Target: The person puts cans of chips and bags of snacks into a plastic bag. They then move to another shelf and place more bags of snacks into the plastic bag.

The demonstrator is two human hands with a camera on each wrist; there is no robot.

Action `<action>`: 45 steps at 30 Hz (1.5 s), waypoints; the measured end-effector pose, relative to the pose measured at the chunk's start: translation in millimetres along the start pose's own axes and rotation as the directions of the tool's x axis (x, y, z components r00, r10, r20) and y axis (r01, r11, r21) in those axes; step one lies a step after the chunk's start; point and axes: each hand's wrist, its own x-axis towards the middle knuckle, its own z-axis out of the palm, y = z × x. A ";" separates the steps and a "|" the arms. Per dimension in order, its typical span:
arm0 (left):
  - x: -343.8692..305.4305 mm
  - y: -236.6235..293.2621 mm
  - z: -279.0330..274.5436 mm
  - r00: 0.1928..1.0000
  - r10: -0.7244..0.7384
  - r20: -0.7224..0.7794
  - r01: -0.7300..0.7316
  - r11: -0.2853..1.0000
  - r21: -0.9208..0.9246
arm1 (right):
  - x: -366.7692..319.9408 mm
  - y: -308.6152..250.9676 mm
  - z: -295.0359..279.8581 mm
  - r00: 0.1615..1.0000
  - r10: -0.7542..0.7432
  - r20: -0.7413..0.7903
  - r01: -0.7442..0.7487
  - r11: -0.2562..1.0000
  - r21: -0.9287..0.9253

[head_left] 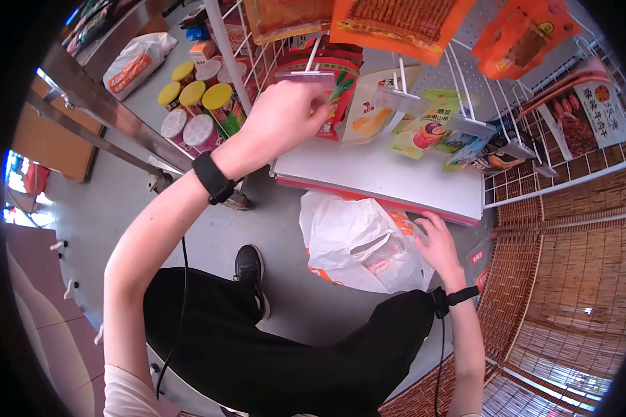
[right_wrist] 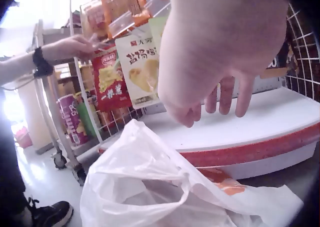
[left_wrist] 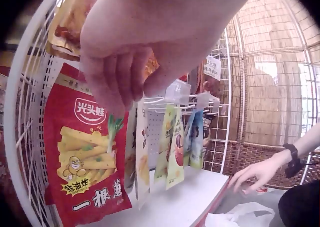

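**Snack rack, hanging red packet: both hands at the display**

Item: red packet (left_wrist: 85, 152), hung on a hook of the white wire rack (head_left: 528, 174). A white oval logo reads "光头娃", a yellow burst reads "非油炸", and large white characters along the foot begin "一根". Yellow sticks and a green onion are printed on the face.

Position: its long axis runs top to bottom, head at the hook, foot just above the white shelf (head_left: 382, 174). The printed face turns outward, and the foot swings slightly sideways.

Left hand (head_left: 282, 115): raised to the head of the red packet, beside the clear tag holder (head_left: 306, 75). The fingers are curled, but whether they pinch the packet cannot be told.

Right hand (head_left: 438, 240): low, fingers loose and extended, tips at the shelf's red front edge. It holds nothing.

Adjacent stock:
- A pale packet (right_wrist: 140, 69) headed "盐焗" hangs next to the red packet.
- A white plastic bag (head_left: 355, 240) lies on the floor under the right hand.
- Yellow-lidded canisters (head_left: 195, 94) stand on the next shelf unit.
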 end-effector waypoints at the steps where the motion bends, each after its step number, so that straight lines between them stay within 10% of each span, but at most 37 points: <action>1: -3.4 -0.5 -1.3 0.994 -0.045 0.095 0.040 0.998 0.051 | 2.8 -3.6 0.0 1.000 0.008 0.009 -0.009 0.999 0.045; 4: -19.1 -24.6 17.2 0.992 -0.033 0.124 -0.004 0.956 0.294 | 9.4 -18.0 6.6 1.000 0.006 0.000 -0.006 0.995 0.099; 12: -14.1 -50.5 40.5 0.965 -0.023 -0.261 0.085 0.969 0.232 | 30.6 -49.3 28.4 0.999 0.006 -0.045 0.007 0.958 0.287; 20: -2.1 -67.3 50.7 0.911 -0.172 -0.374 0.122 0.981 -0.152 | 46.2 -67.6 51.0 0.996 0.057 -0.064 -0.024 0.902 0.431; 35: 2.5 -66.1 50.0 0.893 -0.383 -0.237 0.230 0.840 -0.491 | 39.0 -76.1 53.6 0.986 0.096 -0.138 -0.013 0.860 0.510; 45: -11.5 -40.1 49.5 0.905 -0.324 -0.277 0.199 0.896 -0.398 | 33.1 -66.2 36.8 0.985 0.103 -0.135 -0.024 0.873 0.486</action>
